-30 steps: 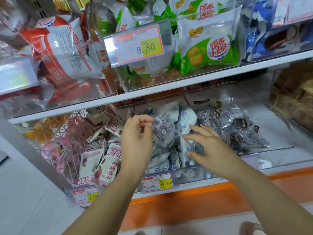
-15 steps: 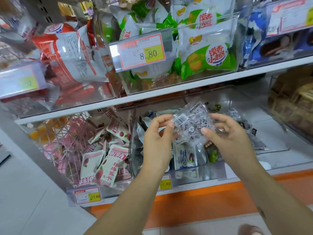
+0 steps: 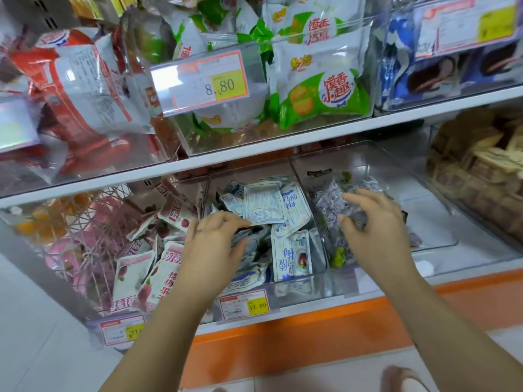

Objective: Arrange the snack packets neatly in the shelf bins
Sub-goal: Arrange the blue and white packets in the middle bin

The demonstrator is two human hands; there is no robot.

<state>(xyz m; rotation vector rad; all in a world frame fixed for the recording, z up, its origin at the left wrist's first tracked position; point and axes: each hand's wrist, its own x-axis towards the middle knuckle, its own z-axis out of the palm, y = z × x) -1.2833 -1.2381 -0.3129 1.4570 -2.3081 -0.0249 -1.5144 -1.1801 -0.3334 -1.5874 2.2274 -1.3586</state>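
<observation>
- The right hand (image 3: 373, 236) is in the right bin (image 3: 430, 222) on the lower shelf (image 3: 467, 267), its fingers (image 3: 351, 197) and thumb curled round a clear packet (image 3: 329, 205) with dark print.
- The left hand (image 3: 215, 244) lies over the blue-and-white packets (image 3: 291, 256) heaped in the middle bin (image 3: 300, 290). Its fingers are bent, with the tips at the top packet's lower edge; whether they pinch it I cannot tell.
- The left bin (image 3: 93, 315) holds pink-and-white packets (image 3: 133, 274), jumbled.
- On the upper shelf (image 3: 254, 154), clear bins carry red packets (image 3: 76, 89), green-and-white packets (image 3: 319, 89) and blue packets (image 3: 424, 77).
- Price tags (image 3: 203, 83) hang at the bins' front edges.
- Below the lower shelf runs an orange base (image 3: 283, 346), above a pale floor (image 3: 42, 335).
- At the lower shelf's right end, tan goods (image 3: 481, 176) are blurred.
</observation>
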